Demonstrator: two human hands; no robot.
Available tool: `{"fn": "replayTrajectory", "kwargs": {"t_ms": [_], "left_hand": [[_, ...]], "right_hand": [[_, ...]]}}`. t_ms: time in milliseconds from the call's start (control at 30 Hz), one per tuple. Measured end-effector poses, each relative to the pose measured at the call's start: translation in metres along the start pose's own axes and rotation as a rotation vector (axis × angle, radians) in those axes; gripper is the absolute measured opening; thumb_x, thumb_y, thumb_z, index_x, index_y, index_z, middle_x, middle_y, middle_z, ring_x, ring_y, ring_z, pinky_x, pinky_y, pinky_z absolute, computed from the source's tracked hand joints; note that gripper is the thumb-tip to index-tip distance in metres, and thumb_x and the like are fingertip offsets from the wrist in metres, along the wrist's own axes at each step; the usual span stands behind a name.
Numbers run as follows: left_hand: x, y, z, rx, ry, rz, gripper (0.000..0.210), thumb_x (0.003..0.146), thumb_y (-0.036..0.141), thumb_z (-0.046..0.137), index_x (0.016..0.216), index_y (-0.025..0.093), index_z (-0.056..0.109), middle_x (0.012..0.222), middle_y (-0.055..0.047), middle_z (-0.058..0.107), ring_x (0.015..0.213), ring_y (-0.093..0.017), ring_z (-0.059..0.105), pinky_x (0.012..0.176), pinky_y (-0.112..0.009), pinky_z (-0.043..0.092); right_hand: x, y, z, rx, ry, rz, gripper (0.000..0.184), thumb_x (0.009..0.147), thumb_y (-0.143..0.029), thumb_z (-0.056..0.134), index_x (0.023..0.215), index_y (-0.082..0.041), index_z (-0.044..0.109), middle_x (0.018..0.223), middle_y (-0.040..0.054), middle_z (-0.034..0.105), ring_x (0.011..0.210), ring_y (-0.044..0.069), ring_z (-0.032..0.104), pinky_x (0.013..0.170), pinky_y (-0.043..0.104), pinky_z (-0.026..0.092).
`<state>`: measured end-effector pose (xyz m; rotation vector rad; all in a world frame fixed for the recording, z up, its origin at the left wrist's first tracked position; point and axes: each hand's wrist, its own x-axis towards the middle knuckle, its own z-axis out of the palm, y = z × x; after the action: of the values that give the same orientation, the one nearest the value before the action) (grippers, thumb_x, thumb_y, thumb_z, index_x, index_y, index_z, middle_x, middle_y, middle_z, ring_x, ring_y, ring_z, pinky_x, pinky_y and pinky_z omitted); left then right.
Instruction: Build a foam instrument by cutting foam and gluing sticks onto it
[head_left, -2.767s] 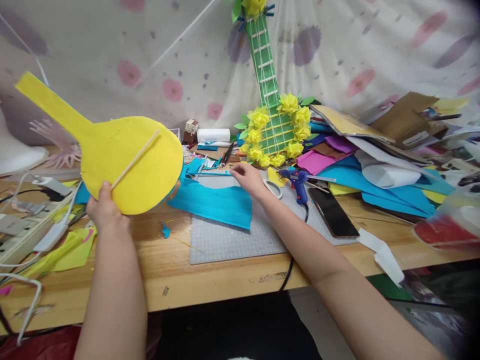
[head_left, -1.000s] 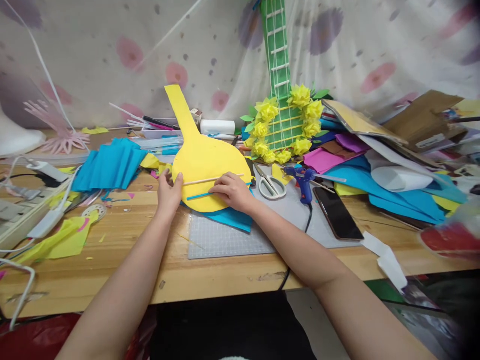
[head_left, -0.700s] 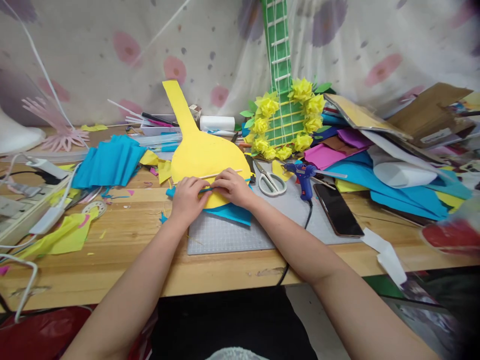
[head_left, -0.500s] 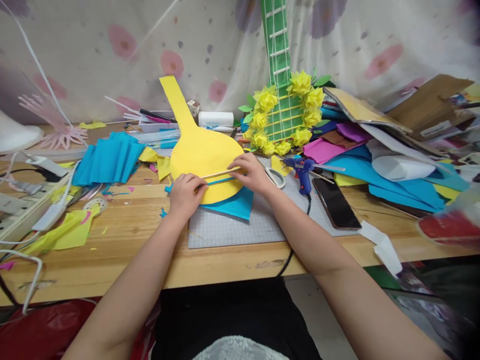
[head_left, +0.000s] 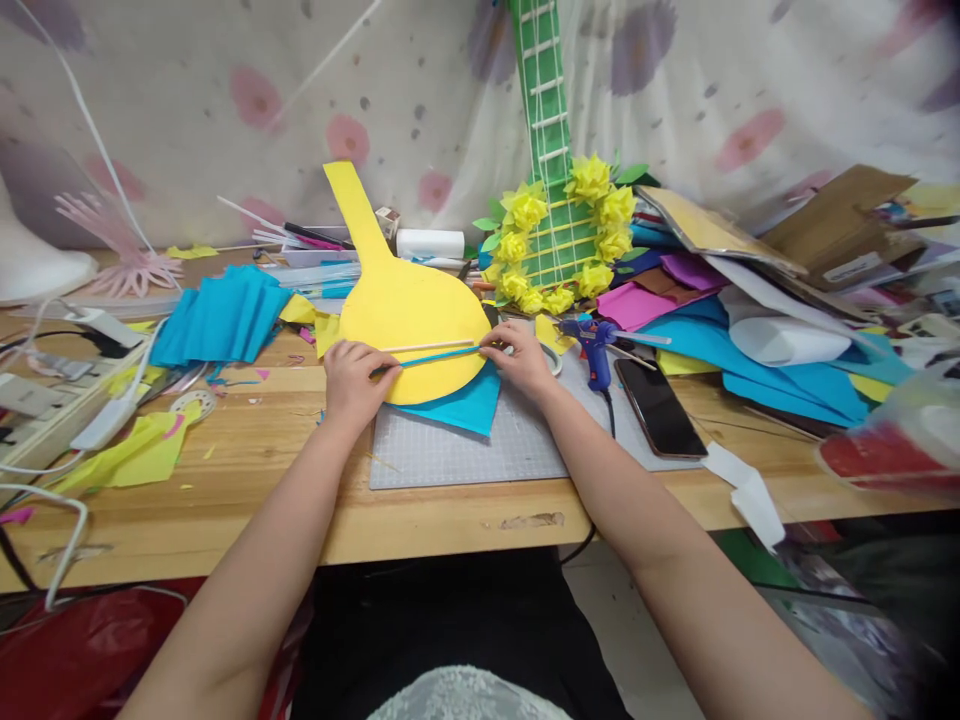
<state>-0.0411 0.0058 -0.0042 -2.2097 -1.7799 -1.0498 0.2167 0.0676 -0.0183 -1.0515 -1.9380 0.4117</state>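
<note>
A yellow guitar-shaped cutout (head_left: 412,300) lies with its neck pointing away and to the left. Across its lower body runs a thin blue strip (head_left: 439,357). My left hand (head_left: 358,385) pinches the strip's left end, and my right hand (head_left: 519,355) pinches its right end. Just above the strip, a pale thin stick (head_left: 435,345) rests on the yellow surface. Blue paper (head_left: 461,405) pokes out from under the cutout, over a grey cutting mat (head_left: 450,462).
Right of my right hand are a blue glue gun (head_left: 598,352) and a phone (head_left: 660,408). A green paper guitar with yellow flowers (head_left: 551,240) stands behind. Coloured sheets (head_left: 750,345) pile up at right; folded blue paper (head_left: 217,315) and a power strip (head_left: 75,415) are at left.
My right hand has shifted from beside the pale stick to the blue strip's right end. The strip is now stretched between both hands, and the stick lies free on the cutout.
</note>
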Motion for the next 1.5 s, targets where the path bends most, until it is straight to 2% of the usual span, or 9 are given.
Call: {"fn": "replayTrajectory", "kwargs": {"t_ms": [133,300,567,833,1033,1133,1267,1367,1500], "left_hand": [[-0.001,0.0,0.004,-0.021,0.052,-0.014,0.009,0.073,0.032,0.06,0.068,0.026,0.065,0.09,0.0,0.063,0.103,-0.022,0.052,0.103,-0.047,0.016],[-0.002,-0.003,0.007,-0.072,0.042,-0.054,0.008,0.071,0.032,0.061,0.071,0.026,0.066,0.104,-0.002,0.059,0.118,-0.025,0.043,0.106,-0.05,0.009],[0.003,-0.028,-0.008,-0.11,-0.061,-0.027,0.035,0.064,0.036,0.068,0.097,0.027,0.062,0.12,-0.005,0.051,0.124,-0.026,0.036,0.105,-0.048,0.018],[0.004,-0.029,-0.009,-0.081,-0.047,-0.031,0.015,0.072,0.03,0.061,0.086,0.027,0.065,0.115,-0.004,0.053,0.122,-0.025,0.038,0.103,-0.047,0.023],[0.002,-0.026,-0.004,-0.098,-0.017,-0.07,0.012,0.073,0.029,0.06,0.083,0.025,0.065,0.11,-0.005,0.055,0.119,-0.023,0.042,0.104,-0.045,0.024],[0.002,-0.029,-0.002,-0.125,0.028,-0.096,0.024,0.07,0.032,0.063,0.093,0.025,0.063,0.118,-0.007,0.05,0.123,-0.024,0.037,0.103,-0.043,0.027],[0.003,-0.031,0.0,-0.176,0.063,-0.212,0.045,0.067,0.032,0.065,0.109,0.024,0.055,0.13,-0.01,0.039,0.125,-0.024,0.036,0.1,-0.039,0.034],[0.004,-0.025,-0.005,-0.166,0.047,-0.25,0.034,0.069,0.032,0.062,0.101,0.022,0.06,0.124,-0.01,0.047,0.118,-0.023,0.044,0.099,-0.037,0.036],[-0.002,-0.011,-0.023,-0.066,-0.02,-0.277,0.019,0.073,0.035,0.056,0.083,0.022,0.066,0.109,-0.006,0.059,0.104,-0.022,0.054,0.092,-0.037,0.042]], "right_hand": [[-0.001,0.002,0.006,0.018,0.041,0.03,0.005,0.073,-0.025,0.061,0.073,-0.021,0.065,0.079,0.003,0.055,0.081,0.016,0.052,0.071,0.031,0.043],[-0.001,0.002,0.008,0.003,0.084,0.043,0.005,0.074,-0.026,0.061,0.073,-0.022,0.065,0.079,0.0028,0.054,0.081,0.016,0.051,0.07,0.03,0.043],[-0.001,0.003,0.007,-0.012,0.062,0.042,0.006,0.074,-0.025,0.06,0.073,-0.021,0.064,0.08,0.0031,0.054,0.083,0.017,0.051,0.071,0.032,0.043],[-0.002,0.006,0.007,0.013,0.081,0.056,0.006,0.074,-0.026,0.06,0.074,-0.021,0.064,0.083,0.0031,0.053,0.083,0.016,0.051,0.068,0.03,0.044],[-0.002,0.003,0.006,0.043,0.075,0.09,0.009,0.074,-0.027,0.06,0.075,-0.02,0.064,0.083,0.0037,0.052,0.081,0.016,0.052,0.063,0.028,0.045],[-0.002,0.003,0.007,0.109,0.084,0.154,0.013,0.072,-0.029,0.061,0.081,-0.019,0.063,0.089,0.0046,0.051,0.08,0.015,0.053,0.06,0.027,0.047],[-0.001,0.001,0.009,0.243,0.077,0.227,0.021,0.069,-0.026,0.062,0.089,-0.02,0.062,0.1,0.0064,0.052,0.084,0.015,0.055,0.064,0.029,0.051],[0.0,-0.004,0.009,0.291,0.055,0.234,0.014,0.07,-0.025,0.061,0.083,-0.02,0.064,0.1,0.007,0.053,0.092,0.017,0.054,0.069,0.03,0.052],[0.002,-0.009,0.011,0.332,0.019,0.198,0.011,0.072,-0.026,0.06,0.079,-0.021,0.066,0.101,0.0067,0.054,0.1,0.019,0.053,0.071,0.032,0.052]]}}
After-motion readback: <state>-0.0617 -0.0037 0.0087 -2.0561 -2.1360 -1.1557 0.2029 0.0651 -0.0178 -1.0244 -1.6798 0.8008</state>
